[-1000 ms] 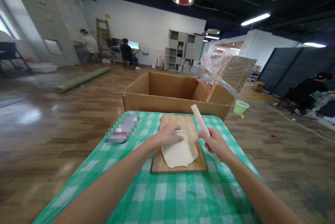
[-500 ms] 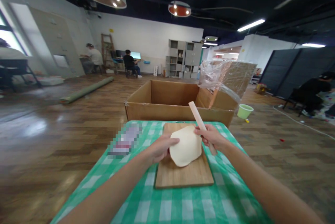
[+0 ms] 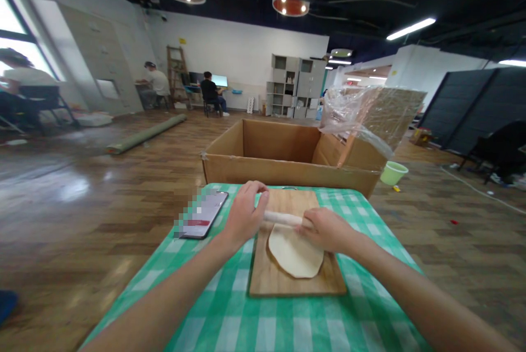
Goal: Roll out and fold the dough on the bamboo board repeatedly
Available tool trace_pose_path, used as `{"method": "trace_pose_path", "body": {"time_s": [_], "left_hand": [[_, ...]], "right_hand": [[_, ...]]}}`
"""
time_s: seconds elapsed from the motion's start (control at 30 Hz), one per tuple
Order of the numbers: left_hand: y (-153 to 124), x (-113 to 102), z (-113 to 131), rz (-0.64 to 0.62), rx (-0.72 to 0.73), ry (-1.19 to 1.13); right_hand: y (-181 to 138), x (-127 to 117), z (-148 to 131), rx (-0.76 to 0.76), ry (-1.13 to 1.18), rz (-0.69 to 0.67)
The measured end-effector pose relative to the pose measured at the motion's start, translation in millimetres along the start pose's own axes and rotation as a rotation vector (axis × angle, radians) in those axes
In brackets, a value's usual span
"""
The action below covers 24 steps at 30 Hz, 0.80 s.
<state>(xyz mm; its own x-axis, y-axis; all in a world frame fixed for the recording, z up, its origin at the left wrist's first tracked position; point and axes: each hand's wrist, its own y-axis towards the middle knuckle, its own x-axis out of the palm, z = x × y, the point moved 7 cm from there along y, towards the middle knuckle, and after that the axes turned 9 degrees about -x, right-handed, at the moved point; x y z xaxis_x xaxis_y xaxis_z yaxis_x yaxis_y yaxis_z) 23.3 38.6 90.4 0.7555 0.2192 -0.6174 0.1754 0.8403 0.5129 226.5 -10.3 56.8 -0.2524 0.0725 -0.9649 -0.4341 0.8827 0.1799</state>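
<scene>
A pale, roundish sheet of dough [image 3: 296,256] lies flat on the wooden cutting board [image 3: 298,287]. Across its far edge runs a light rolling pin [image 3: 285,219], roughly level from left to right. My right hand [image 3: 326,228] is closed around the pin's right end, its fingers partly hidden. At the left end is my left hand [image 3: 246,212], fingers curved forward and thumb apart from them; whether the palm presses on the pin is hidden. Left of that hand lies a phone [image 3: 209,215], partly pixelated.
A green-and-white checked cloth [image 3: 263,319] covers the table. Just beyond stands a large open cardboard box [image 3: 287,168] with plastic wrap [image 3: 349,116] at its right. A light green bucket [image 3: 393,172] is on the floor. People sit farther back.
The dough, held up between both hands before, now lies on the board. The rolling pin went from upright in my right hand to level across it. My left hand let go of the dough.
</scene>
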Motion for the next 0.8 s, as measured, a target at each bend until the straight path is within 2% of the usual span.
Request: {"method": "trace_pose_path", "body": {"time_s": [0.1, 0.17, 0.27, 0.43, 0.57, 0.7, 0.8], "left_hand": [[-19.1, 29.3, 20.9, -0.165, 0.248, 0.142], [-31.5, 49.5, 21.7, -0.257, 0.304, 0.262], [-40.3, 64.5, 17.1, -0.263, 0.32, 0.383], [-38.0, 74.5, 12.9, -0.247, 0.305, 0.476], [-28.7, 81.9, 10.7, -0.252, 0.259, 0.483], [-12.3, 88.7, 9.2, -0.256, 0.226, 0.448], [3.9, 99.8, 5.7, -0.316, 0.211, 0.409]], "right_hand": [[-14.5, 9.1, -13.7, -0.091, -0.086, -0.048], [-18.5, 10.0, -15.1, -0.106, -0.139, -0.009], [-21.4, 12.4, -10.7, -0.108, -0.179, 0.062], [-18.6, 24.1, 0.0, -0.083, -0.152, 0.09], [-4.0, 29.9, 10.2, -0.116, -0.167, 0.066], [16.5, 37.6, 31.8, -0.149, -0.218, 0.027], [33.6, 47.0, 49.9, -0.179, -0.236, -0.025]]}}
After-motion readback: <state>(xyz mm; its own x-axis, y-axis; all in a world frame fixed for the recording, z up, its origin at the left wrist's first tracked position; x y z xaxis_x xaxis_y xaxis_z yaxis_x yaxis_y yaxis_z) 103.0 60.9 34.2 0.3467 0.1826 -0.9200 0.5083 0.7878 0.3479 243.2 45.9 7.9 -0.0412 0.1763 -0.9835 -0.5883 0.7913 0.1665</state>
